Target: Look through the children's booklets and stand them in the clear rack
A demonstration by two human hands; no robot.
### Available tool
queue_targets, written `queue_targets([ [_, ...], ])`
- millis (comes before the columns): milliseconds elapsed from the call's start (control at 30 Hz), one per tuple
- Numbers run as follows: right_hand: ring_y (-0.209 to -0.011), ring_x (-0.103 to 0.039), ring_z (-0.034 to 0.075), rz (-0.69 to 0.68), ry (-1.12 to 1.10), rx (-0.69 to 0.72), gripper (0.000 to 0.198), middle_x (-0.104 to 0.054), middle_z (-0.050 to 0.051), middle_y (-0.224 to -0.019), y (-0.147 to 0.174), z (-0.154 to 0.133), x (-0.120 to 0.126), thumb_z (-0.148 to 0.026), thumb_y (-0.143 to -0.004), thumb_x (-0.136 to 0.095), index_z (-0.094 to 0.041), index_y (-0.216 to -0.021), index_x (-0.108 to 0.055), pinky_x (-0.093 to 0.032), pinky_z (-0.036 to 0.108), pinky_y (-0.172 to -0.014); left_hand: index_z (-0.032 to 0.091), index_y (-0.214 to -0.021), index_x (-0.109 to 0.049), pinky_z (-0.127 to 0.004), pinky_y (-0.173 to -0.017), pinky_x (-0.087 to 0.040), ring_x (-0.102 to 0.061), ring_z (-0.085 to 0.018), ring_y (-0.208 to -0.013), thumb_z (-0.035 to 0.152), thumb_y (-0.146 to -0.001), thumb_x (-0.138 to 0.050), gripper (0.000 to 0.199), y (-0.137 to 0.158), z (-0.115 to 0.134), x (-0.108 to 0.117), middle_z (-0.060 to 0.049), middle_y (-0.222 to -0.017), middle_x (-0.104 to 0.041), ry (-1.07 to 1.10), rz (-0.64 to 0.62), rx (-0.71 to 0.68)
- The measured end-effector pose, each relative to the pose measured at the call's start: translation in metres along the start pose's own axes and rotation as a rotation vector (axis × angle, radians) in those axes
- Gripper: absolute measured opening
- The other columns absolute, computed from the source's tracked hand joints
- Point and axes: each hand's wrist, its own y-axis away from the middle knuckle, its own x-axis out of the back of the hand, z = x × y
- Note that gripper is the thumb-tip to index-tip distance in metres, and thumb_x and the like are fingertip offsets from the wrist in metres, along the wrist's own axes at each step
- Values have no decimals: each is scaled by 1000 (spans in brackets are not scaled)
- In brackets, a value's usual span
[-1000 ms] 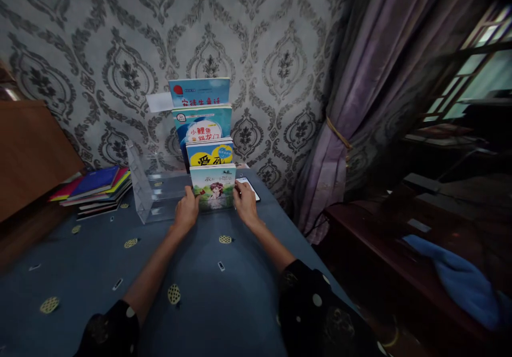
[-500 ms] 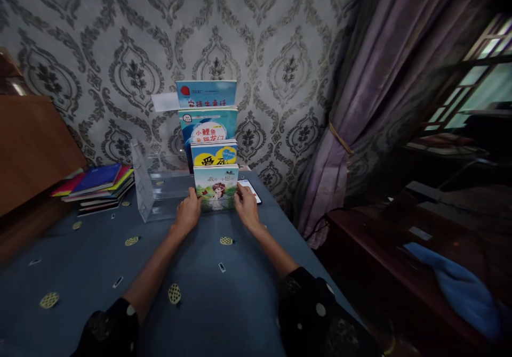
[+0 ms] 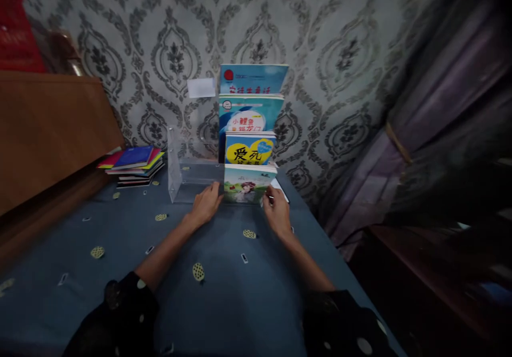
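Note:
Front book (image 3: 245,191), a green picture book with a girl on its cover, stands in the lowest tier of a clear acrylic stepped rack (image 3: 200,173). My left hand (image 3: 206,205) is closed at its left edge, fingers pressed together. My right hand (image 3: 277,210) is curled in a pinch at its lower right corner; the fingertips are partly hidden. Behind it rise a yellow-and-blue book (image 3: 250,148), a teal book with a white oval (image 3: 248,117) and a blue book (image 3: 254,77), each higher than the one before.
A pile of colourful books (image 3: 134,165) lies at the left, beside a wooden cabinet (image 3: 52,128). A phone (image 3: 280,187) is partly hidden behind my right hand. The blue patterned tablecloth (image 3: 224,303) covers the table; patterned wallpaper and a purple curtain (image 3: 372,160) stand behind.
The view has turned left, so everything sits further right. The front book's cover shows lower in its tier, and my right hand has slid down to its lower corner.

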Motion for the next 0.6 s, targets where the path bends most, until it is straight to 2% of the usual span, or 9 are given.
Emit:
queue_targets([
  [100, -99, -64, 27, 22, -86, -69, 46, -64, 15, -114, 10, -2, -1, -34, -88, -49, -18, -130, -58, -56, 44, -85, 20, -124, -52, -33, -90, -50, -61, -24, -118, 24, -100, -45, 25, 10, -44, 7, -11, -122, -66, -29, 134, -89],
  [167, -100, -65, 27, 37, -176, -172, 51, -65, 16, -117, 24, -7, -5, -41, -86, -53, -17, -131, -56, -56, 44, -84, 19, -121, -55, -34, -92, -49, -62, -25, -113, 23, -98, -44, 26, 15, -82, 16, -11, -118, -67, -49, 241, -41],
  [200, -99, -66, 27, 25, -222, -226, 52, -66, 15, -115, 34, -12, -8, -44, -86, -55, -17, -130, -57, -56, 43, -83, 19, -120, -56, -35, -90, -49, -63, -25, -109, 23, -98, -42, 26, 15, -101, 22, -12, -115, -68, -48, 308, 26],
  [267, -92, -67, 26, -76, -309, -305, 47, -69, 13, -106, 55, -23, -18, -49, -85, -56, -18, -120, -61, -57, 40, -77, 18, -116, -59, -34, -87, -49, -65, -25, -101, 23, -98, -38, 28, 11, -134, 35, -11, -105, -69, -42, 405, 136],
  [333, -82, -68, 23, -225, -367, -319, 39, -70, 10, -98, 77, -39, -28, -47, -88, -54, -19, -112, -64, -57, 37, -73, 18, -111, -61, -35, -90, -47, -63, -25, -103, 25, -97, -38, 28, -1, -159, 50, -11, -105, -69, -82, 449, 190],
  [400, -79, -68, 21, -381, -375, -254, 30, -70, 8, -94, 94, -56, -37, -40, -91, -51, -21, -109, -66, -57, 35, -71, 18, -114, -60, -34, -90, -46, -63, -25, -101, 26, -97, -36, 31, -16, -176, 65, -10, -104, -69, -124, 425, 277],
  [467, -81, -66, 22, -490, -299, -116, 21, -69, 8, -90, 103, -70, -42, -31, -92, -51, -22, -101, -68, -56, 35, -74, 17, -119, -58, -35, -91, -45, -62, -26, -104, 26, -98, -33, 35, -33, -190, 78, -11, -108, -69, -193, 363, 379],
  [533, -83, -65, 22, -565, -236, -17, 20, -68, 7, -89, 104, -79, -42, -23, -93, -48, -23, -98, -68, -54, 35, -76, 13, -123, -56, -37, -96, -44, -58, -29, -116, 26, -97, -35, 36, -48, -205, 89, -16, -121, -65, -283, 276, 444],
  [600, -81, -65, 20, -602, -219, 17, 22, -67, 6, -89, 102, -83, -39, -18, -94, -46, -23, -98, -68, -53, 33, -75, 7, -128, -52, -41, -97, -43, -53, -35, -124, 34, -96, -42, 44, -59, -221, 96, -23, -133, -58, -360, 176, 521],
])
